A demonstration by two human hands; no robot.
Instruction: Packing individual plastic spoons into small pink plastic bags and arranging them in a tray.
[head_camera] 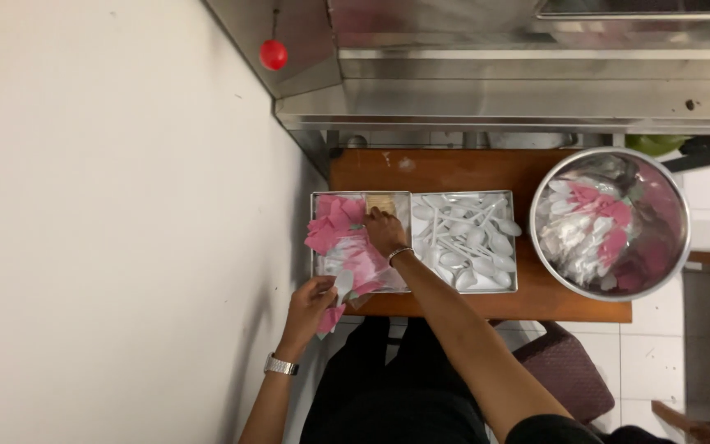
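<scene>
Head view: right hand (384, 233) pinching toothpick bundle (380, 204) in napkin tray (320, 263), left hand (312, 302) gripping white spoon (343, 284) and pink napkin (330, 319)

Clear wrapped packets of white spoons with pink napkins (606, 234) fill the steel bowl (677, 197) at the worktop's right end; similar pink-and-clear packets (347, 247) lie in the left tray (315, 265); no labels, signs or screens seen.

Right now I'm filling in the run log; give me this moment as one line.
left hand: holds white spoon and pink napkin | right hand: in napkin tray | spoon tray, steel bowl alongside
</scene>
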